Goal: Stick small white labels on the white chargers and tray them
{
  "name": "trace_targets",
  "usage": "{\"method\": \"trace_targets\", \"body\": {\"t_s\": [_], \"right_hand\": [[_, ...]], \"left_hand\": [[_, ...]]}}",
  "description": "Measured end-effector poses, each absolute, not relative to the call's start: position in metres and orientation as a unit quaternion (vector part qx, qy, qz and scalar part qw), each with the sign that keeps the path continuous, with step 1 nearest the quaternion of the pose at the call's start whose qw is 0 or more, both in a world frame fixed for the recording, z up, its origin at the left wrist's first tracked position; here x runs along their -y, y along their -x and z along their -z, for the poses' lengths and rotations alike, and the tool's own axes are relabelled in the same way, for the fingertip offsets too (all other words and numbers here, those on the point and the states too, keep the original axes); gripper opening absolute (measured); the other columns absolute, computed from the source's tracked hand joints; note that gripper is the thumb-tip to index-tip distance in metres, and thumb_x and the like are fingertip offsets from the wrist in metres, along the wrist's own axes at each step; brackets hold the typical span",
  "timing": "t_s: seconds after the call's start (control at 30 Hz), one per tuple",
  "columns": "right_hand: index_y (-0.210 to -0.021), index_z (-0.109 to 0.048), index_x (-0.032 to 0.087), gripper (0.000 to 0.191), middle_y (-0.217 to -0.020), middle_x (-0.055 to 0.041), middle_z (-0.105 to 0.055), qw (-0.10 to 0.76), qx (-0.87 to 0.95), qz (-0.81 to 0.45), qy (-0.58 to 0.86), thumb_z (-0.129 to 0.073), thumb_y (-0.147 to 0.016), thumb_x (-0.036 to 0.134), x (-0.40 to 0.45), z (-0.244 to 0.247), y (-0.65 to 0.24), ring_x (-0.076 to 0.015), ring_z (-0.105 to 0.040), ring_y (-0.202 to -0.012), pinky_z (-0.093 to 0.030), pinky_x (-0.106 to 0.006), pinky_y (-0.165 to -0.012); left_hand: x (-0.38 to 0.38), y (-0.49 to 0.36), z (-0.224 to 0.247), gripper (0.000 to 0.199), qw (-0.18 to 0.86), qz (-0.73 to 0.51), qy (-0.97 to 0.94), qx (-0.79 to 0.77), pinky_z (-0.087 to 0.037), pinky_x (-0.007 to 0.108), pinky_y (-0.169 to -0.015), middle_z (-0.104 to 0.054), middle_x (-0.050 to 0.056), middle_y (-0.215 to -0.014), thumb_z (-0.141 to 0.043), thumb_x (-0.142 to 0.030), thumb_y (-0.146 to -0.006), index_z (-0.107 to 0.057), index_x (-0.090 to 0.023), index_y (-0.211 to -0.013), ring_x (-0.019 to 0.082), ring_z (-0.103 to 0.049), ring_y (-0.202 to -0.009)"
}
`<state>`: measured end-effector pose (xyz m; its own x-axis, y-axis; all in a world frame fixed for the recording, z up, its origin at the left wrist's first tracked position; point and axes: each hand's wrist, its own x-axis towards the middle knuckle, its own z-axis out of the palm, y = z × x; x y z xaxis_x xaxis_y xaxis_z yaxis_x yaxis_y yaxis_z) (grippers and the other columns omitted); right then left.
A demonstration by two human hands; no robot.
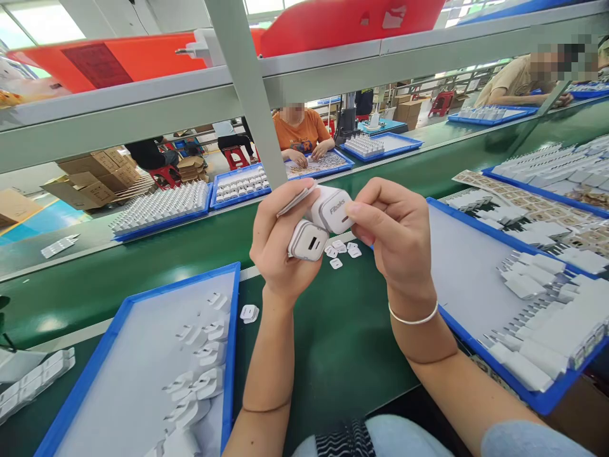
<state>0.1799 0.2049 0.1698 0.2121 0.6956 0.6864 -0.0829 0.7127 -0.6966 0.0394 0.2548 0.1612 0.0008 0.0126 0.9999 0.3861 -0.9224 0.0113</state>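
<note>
Fibaks charger [333, 204]: raised above the green worktop [342, 368]; probably light, stiff, smooth enough to slip; best gripped by its sides.
Left hand [275, 244]: wrapped around it and a second charger [308, 242].
Right hand [402, 235]: thumb at its printed face; pinching or pressing, cannot tell.
Loose faceplates [354, 252]: about six, beyond the hands.
Nearest trays: two, left tray [137, 362], right tray [464, 266].

Held chargers [330, 206] — partly hidden by left fingers [274, 208].
</note>
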Motion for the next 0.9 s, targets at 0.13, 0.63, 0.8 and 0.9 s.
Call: {"method": "trace_targets", "body": {"t_s": [0.13, 0.63, 0.8, 0.9], "right_hand": [[-0.064, -0.052, 0.021, 0.033, -0.05, 0.0063, -0.038, 0.724, 0.569, -0.27, 0.28, -0.072, -0.086, 0.034, -0.205, -0.171, -0.18, -0.0077, -0.031, -0.044, -0.027, -0.024, -0.041], [-0.057, -0.047, 0.02, 0.051, -0.048, 0.0066, -0.032, 0.669, 0.623, -0.24, 0.328, -0.074, -0.085, 0.052, -0.211, -0.175, -0.193, -0.007, -0.025, -0.045, -0.021, -0.027, -0.044], [-0.057, -0.046, 0.02, 0.052, -0.049, 0.0062, -0.033, 0.672, 0.623, -0.222, 0.332, -0.072, -0.086, 0.055, -0.212, -0.174, -0.187, -0.0075, -0.025, -0.045, -0.022, -0.028, -0.044], [-0.057, -0.047, 0.021, 0.051, -0.049, 0.006, -0.035, 0.681, 0.618, -0.217, 0.327, -0.073, -0.085, 0.054, -0.21, -0.175, -0.184, -0.0078, -0.025, -0.045, -0.022, -0.029, -0.044]], "left_hand": [[-0.259, -0.036, -0.156, 0.036, 0.087, 0.681, 0.71, 0.155, -0.056, 0.05, -0.102, -0.072, 0.001, -0.119, -0.07, -0.051, -0.086, -0.068, -0.038, -0.119, 0.028, -0.068, -0.113], [-0.267, -0.037, -0.153, 0.034, 0.025, 0.653, 0.738, 0.169, -0.054, 0.05, -0.103, -0.071, 0.003, -0.12, -0.07, -0.052, -0.085, -0.069, -0.037, -0.115, 0.027, -0.066, -0.114], [-0.267, -0.04, -0.158, 0.034, 0.077, 0.681, 0.717, 0.128, -0.06, 0.044, -0.092, -0.072, 0.005, -0.114, -0.074, -0.047, -0.084, -0.071, -0.031, -0.115, 0.024, -0.069, -0.104], [-0.267, -0.041, -0.159, 0.04, 0.044, 0.692, 0.712, 0.11, -0.06, 0.042, -0.09, -0.071, 0.005, -0.112, -0.078, -0.052, -0.08, -0.073, -0.027, -0.11, 0.023, -0.068, -0.104]]}}
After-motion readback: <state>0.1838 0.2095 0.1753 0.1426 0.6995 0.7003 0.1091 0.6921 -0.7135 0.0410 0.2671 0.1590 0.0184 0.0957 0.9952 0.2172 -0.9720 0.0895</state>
